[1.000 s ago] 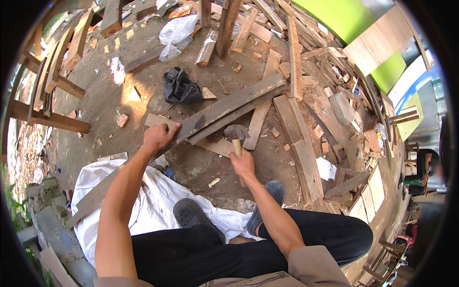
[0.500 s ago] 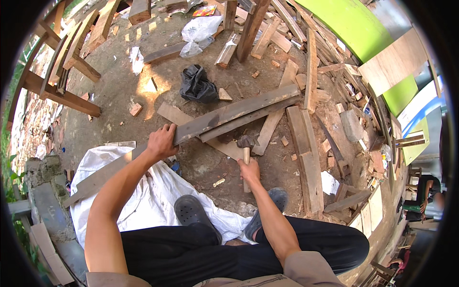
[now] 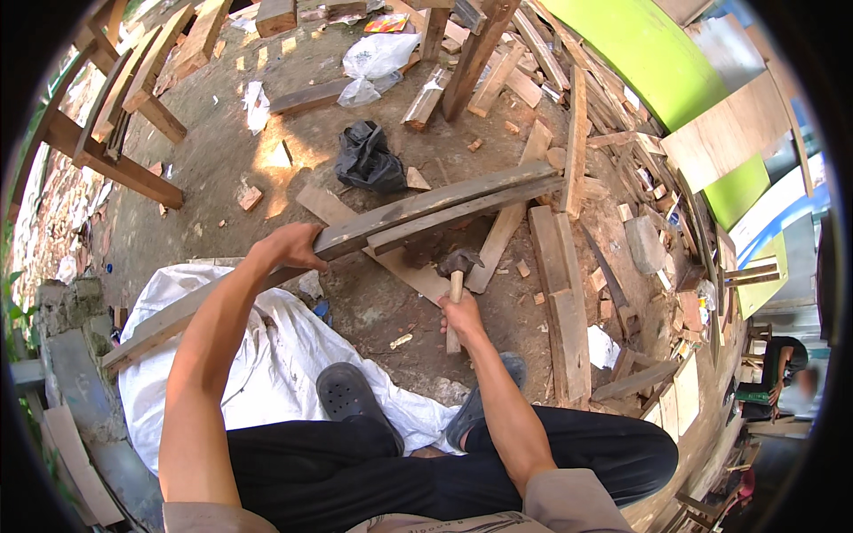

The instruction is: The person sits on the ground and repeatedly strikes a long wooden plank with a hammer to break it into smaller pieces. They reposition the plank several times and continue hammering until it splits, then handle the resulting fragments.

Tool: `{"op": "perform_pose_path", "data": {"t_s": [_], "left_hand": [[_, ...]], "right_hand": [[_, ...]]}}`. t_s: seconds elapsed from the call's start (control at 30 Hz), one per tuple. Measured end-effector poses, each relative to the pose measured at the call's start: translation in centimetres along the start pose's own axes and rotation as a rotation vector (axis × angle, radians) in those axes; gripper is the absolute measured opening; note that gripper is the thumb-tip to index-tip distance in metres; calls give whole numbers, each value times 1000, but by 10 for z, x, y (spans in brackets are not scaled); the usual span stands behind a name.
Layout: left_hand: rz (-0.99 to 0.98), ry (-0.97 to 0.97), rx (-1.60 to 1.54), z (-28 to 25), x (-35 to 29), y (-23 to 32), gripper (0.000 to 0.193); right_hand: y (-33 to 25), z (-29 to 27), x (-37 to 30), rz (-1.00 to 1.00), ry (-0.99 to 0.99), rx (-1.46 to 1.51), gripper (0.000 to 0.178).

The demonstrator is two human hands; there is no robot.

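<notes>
My left hand (image 3: pixel 295 247) is closed around a long grey-brown plank (image 3: pixel 404 209) that slants from the lower left up to the right. A second, shorter board (image 3: pixel 462 211) lies along its near side. Beneath both, two lighter boards cross on the ground, one of them a pale board (image 3: pixel 509 233) on the right. In my right hand (image 3: pixel 460 318) is a hammer (image 3: pixel 457 286), gripped by its wooden handle with the dark metal head pointing away from me, below the shorter board and apart from it.
A white sack (image 3: pixel 267 355) lies under the plank's near end. Beyond the plank sits a black plastic bag (image 3: pixel 369 158). To the right are stacked boards (image 3: pixel 560 293), a handsaw (image 3: pixel 613 280) and scrap wood. Another person (image 3: pixel 780 373) sits at the far right.
My left hand has shifted its hold, its wrist now higher, and the long plank has rolled slightly with its near end a little left. The hammer's head has turned a little in my right hand.
</notes>
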State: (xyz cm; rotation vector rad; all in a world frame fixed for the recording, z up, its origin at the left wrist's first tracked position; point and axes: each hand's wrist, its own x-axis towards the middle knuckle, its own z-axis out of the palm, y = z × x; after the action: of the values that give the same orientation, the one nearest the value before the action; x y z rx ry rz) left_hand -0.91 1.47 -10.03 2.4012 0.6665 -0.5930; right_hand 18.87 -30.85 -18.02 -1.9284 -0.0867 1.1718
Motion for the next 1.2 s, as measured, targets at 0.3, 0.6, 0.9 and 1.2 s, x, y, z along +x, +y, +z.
{"op": "perform_pose_path", "data": {"t_s": [0.3,0.6,0.9,1.2], "left_hand": [[-142,198,233,20,-17,32,73],[-112,409,191,36,-13,38,86],[-345,258,-22,19,5,33,95],[-380,354,61,-2,0,37,94]], "right_hand": [[-5,-2,-6,109,-36,251,47],[1,-7,1,131,-90,383,29],[-111,-43,-34,-332,142,-86,37],[-249,-77,-84,-696,278,-23,33]]}}
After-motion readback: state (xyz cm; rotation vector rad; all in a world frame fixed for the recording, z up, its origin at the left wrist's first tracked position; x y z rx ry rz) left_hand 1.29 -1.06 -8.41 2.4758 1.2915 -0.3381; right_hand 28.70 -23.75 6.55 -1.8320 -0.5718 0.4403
